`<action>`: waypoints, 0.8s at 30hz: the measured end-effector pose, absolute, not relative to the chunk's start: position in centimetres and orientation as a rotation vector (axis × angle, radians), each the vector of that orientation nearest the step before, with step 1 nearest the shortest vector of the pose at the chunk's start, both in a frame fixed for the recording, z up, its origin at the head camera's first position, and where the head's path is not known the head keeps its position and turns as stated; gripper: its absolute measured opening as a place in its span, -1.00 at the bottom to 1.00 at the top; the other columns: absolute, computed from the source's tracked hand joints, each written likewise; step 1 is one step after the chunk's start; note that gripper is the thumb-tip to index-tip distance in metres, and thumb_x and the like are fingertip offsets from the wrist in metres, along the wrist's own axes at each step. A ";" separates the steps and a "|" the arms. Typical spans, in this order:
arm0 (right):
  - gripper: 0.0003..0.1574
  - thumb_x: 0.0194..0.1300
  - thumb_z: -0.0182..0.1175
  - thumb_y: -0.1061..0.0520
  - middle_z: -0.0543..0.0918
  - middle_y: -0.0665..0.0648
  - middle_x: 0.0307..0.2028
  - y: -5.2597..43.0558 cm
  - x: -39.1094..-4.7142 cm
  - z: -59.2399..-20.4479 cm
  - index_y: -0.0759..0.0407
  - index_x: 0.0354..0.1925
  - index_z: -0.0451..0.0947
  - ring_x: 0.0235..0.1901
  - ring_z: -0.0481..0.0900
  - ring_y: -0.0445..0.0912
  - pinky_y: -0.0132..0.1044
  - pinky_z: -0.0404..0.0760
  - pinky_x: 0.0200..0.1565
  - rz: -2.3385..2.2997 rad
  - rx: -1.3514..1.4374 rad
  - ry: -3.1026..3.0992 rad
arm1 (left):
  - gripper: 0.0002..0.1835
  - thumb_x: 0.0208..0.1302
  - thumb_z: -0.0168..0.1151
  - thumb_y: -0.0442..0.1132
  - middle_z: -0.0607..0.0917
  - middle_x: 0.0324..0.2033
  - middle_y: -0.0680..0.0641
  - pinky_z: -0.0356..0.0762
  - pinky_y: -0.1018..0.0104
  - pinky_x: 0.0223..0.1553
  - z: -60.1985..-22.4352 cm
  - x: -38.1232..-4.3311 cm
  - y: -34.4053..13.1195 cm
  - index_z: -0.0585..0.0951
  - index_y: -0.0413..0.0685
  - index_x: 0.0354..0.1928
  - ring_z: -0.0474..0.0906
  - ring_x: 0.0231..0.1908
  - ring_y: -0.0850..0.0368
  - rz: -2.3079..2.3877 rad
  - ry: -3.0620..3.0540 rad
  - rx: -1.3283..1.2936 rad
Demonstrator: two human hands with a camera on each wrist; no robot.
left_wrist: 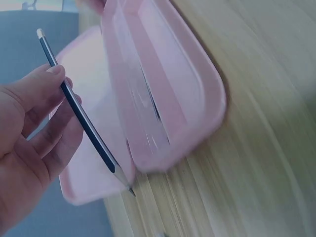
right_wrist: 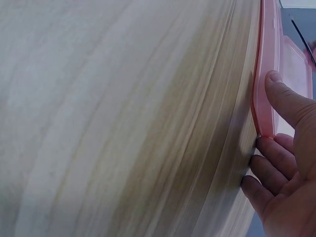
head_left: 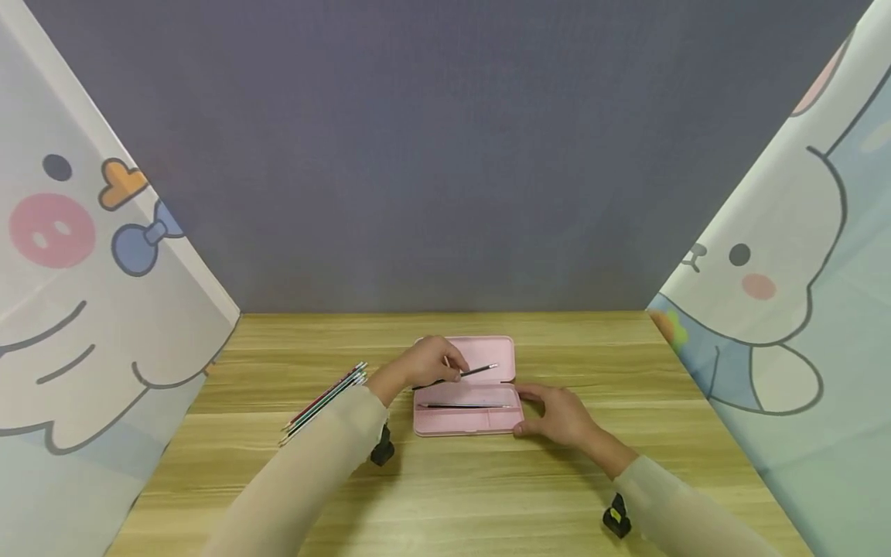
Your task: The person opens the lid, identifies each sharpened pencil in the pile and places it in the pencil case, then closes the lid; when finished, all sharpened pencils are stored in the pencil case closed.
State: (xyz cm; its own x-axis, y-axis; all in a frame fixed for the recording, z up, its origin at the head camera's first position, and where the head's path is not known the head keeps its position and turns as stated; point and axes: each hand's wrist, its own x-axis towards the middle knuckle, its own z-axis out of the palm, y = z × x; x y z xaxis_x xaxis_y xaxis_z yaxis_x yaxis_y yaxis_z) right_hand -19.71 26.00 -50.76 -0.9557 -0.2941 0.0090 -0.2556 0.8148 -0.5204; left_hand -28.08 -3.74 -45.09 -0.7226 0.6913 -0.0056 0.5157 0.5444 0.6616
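Between its thumb and fingers my left hand [head_left: 425,362] pinches a dark striped pencil [left_wrist: 89,123] with a white end. The pencil slants over the open pink pencil case [head_left: 452,423], and in the left wrist view its sharpened tip points down past the case's end. Another dark pencil [head_left: 466,406] lies lengthwise in the case's long rear compartment. My right hand [head_left: 560,418] holds the right end of the case, thumb at the near corner and fingers at the far one. In the right wrist view the thumb lies along the pink case's edge [right_wrist: 265,106].
Left of the case, several pencils [head_left: 323,404] lie in a slanted bundle on the wooden table [head_left: 473,495]. A dark grey panel [head_left: 445,155] stands behind the table. Cartoon-printed sheets [head_left: 786,309] border both sides. The case's lid [head_left: 490,352] is folded back.
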 end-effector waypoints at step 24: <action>-0.01 -0.06 0.62 -0.24 0.70 0.10 0.19 26.0 -19.6 -50.6 0.00 0.32 0.57 0.23 0.60 0.17 0.18 0.51 0.23 -0.810 -0.437 2.926 | -0.83 0.20 0.45 -0.29 0.79 -0.30 0.18 0.57 0.33 -0.05 -48.1 -26.4 1.1 0.84 0.13 -0.20 0.60 -0.24 0.27 0.399 2.671 1.070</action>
